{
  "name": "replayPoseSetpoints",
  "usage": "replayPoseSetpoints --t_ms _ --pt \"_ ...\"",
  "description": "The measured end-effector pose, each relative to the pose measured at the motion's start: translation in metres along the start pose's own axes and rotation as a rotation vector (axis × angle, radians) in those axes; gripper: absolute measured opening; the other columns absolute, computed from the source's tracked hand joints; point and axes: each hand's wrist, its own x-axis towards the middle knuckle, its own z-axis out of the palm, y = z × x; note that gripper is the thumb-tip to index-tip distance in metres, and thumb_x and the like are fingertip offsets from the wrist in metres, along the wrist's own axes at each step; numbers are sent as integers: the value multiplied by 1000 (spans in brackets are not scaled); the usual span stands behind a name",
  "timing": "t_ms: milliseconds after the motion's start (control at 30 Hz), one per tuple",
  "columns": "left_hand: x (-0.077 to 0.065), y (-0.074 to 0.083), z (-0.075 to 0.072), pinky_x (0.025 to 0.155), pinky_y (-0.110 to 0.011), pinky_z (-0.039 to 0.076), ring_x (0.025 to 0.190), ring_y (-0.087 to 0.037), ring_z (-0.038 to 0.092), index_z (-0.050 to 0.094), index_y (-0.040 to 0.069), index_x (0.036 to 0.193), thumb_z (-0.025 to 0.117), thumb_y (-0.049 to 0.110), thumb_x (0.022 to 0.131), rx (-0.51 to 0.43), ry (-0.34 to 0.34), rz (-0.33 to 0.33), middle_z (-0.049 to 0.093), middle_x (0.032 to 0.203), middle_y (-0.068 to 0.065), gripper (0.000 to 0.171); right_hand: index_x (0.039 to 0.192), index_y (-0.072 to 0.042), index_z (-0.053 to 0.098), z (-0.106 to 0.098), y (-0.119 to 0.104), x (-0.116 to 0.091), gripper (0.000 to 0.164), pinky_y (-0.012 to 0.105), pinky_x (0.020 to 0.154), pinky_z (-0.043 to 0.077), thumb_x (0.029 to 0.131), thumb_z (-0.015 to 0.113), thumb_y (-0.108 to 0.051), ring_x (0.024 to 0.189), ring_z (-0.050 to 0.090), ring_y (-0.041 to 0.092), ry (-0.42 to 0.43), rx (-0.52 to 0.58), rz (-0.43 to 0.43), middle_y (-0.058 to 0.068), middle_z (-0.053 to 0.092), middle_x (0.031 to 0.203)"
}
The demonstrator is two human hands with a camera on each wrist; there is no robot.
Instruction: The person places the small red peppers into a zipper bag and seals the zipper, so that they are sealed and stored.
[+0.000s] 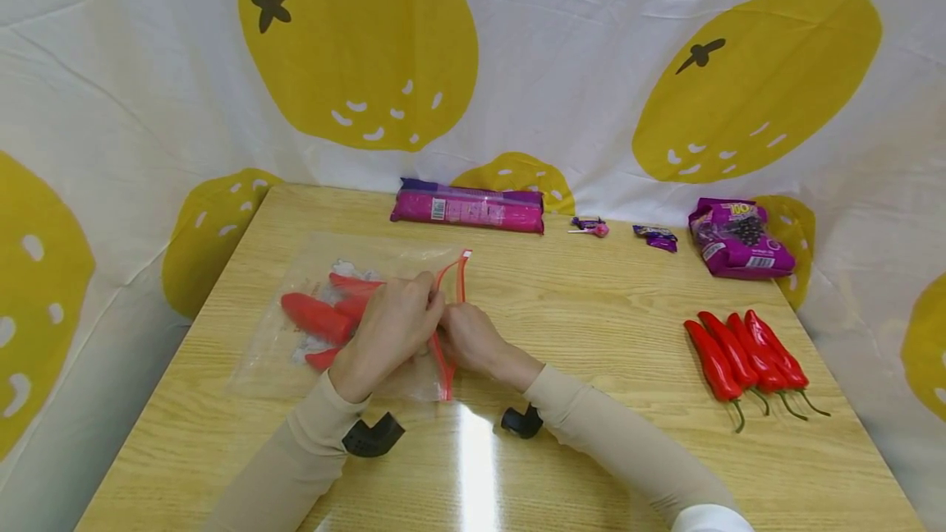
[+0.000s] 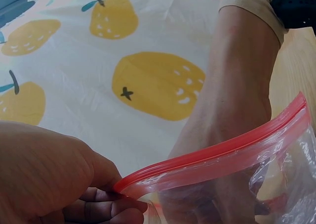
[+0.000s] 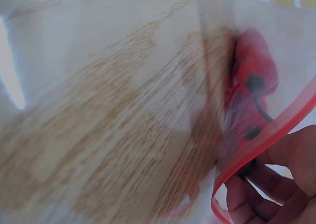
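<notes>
A clear zip bag (image 1: 266,364) with a red zip edge lies on the table, with several red chili peppers (image 1: 318,316) inside. My left hand (image 1: 395,320) reaches over the bag and pinches its rim (image 2: 207,157) between thumb and fingers. At the mouth, my right hand (image 1: 476,341) has its fingers within the opening, showing through the plastic in the left wrist view. In the right wrist view the curled right fingers (image 3: 259,199) and thumb close around a dark stem end, beside peppers with green stems (image 3: 256,66). The left hand partly hides the bag's contents.
Several more red chili peppers (image 1: 746,355) lie in a row at the right. Along the back are a long purple packet (image 1: 469,208), a lollipop (image 1: 594,230), wrapped candies (image 1: 656,237) and a purple bag (image 1: 739,240). A patterned cloth (image 1: 547,64) hangs behind the table (image 1: 591,466).
</notes>
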Motion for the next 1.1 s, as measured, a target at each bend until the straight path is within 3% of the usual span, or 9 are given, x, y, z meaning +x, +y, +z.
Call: replayPoseSetpoints --t_ms 767,1100 --pt "0 -1 0 39 -22 29 42 -11 39 51 7 68 55 12 86 -14 -17 -9 40 50 2 19 81 -10 64 2 2 1 5 26 47 41 85 60 -11 51 48 9 26 9 -10 0 57 60" --pt "0 -3 2 41 -25 30 44 -12 38 48 9 63 57 9 83 -19 45 23 37 49 3 21 74 -10 61 1 -1 1 9 31 44 43 83 61 -13 52 56 16 32 7 44 2 59 60"
